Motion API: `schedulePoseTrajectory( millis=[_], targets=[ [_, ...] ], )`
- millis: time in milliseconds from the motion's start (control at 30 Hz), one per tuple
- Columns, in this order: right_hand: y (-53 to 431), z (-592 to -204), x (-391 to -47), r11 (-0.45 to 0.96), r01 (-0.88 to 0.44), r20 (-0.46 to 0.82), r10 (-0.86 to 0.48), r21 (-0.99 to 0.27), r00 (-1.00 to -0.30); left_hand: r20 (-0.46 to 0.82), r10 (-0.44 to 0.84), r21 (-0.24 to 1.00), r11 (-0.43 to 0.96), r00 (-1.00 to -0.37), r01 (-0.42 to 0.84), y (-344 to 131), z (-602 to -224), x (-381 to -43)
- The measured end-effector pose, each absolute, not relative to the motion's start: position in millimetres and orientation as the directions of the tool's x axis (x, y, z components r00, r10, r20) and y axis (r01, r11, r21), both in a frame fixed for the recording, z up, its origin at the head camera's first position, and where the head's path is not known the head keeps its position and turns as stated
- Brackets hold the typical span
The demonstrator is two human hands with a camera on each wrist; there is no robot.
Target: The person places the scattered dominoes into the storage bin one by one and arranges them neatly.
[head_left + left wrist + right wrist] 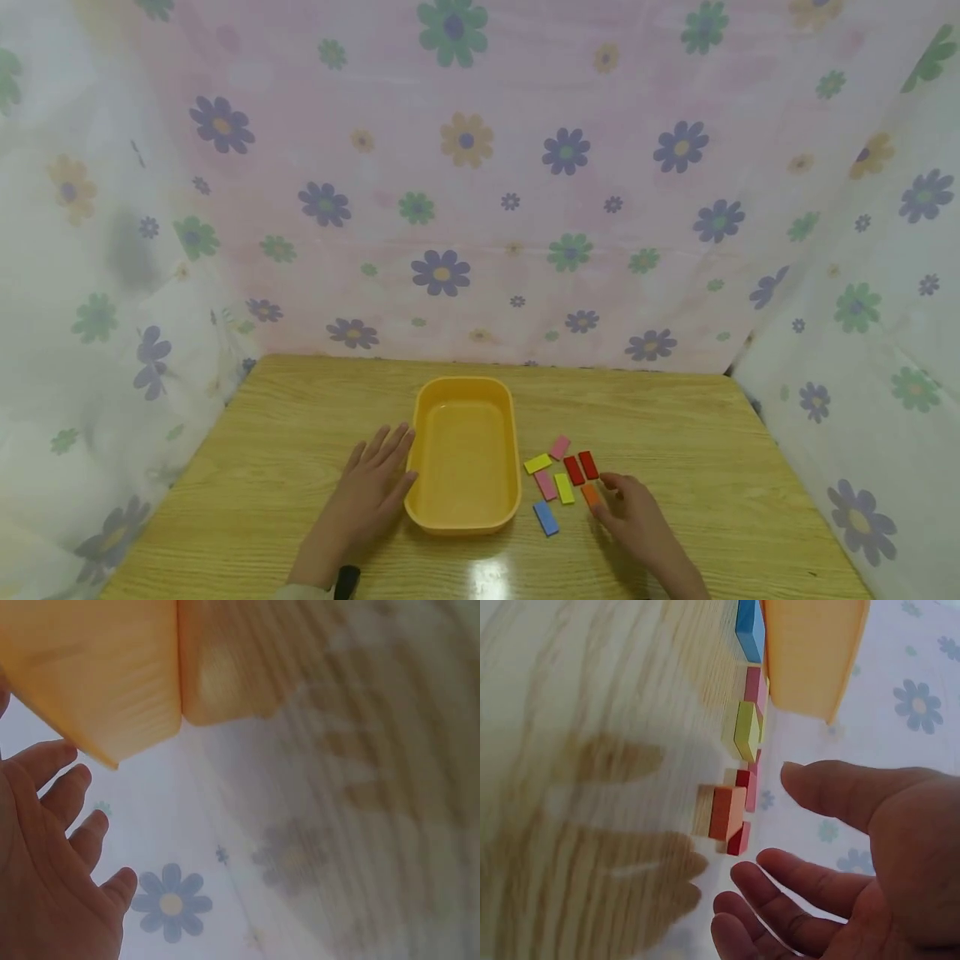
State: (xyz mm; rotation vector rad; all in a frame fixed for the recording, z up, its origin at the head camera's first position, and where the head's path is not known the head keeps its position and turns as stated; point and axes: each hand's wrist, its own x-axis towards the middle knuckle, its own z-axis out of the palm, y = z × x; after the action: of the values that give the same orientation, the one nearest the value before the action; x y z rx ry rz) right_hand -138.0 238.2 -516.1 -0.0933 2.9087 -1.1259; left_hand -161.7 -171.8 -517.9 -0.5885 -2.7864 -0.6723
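Note:
A yellow-orange plastic basin (462, 530) stands on the table, its inside bare. My left hand (369, 487) lies along its left side, fingers spread and fairly straight, fingertips right at the rim. On the right, my right hand (637, 517) hovers close by an orange block (592, 497), thumb and fingers apart with nothing between them. In the right wrist view this hand (840, 855) has a wide gap between thumb and fingertips, the orange block (727, 813) just beyond. Two red blocks (588, 465) lie beside the orange one.
Between basin and right hand lie yellow blocks (564, 489), pink blocks (545, 485) and a blue block (546, 518), all flat on the wooden table (337, 400). Flowered cloth (480, 183) hangs behind the table and along both sides.

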Motion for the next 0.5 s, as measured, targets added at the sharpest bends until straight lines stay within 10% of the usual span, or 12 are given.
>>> schedulePoseTrajectory(
  millis=[500],
  targets=[
    [232.7,-519.8,-150.8,0.752,0.139,-0.175,0.032,-0.644,-0.984,0.260,0.339,0.412,0.808,-0.904,0.421,-158.9,-517.7,-176.5]
  ],
)
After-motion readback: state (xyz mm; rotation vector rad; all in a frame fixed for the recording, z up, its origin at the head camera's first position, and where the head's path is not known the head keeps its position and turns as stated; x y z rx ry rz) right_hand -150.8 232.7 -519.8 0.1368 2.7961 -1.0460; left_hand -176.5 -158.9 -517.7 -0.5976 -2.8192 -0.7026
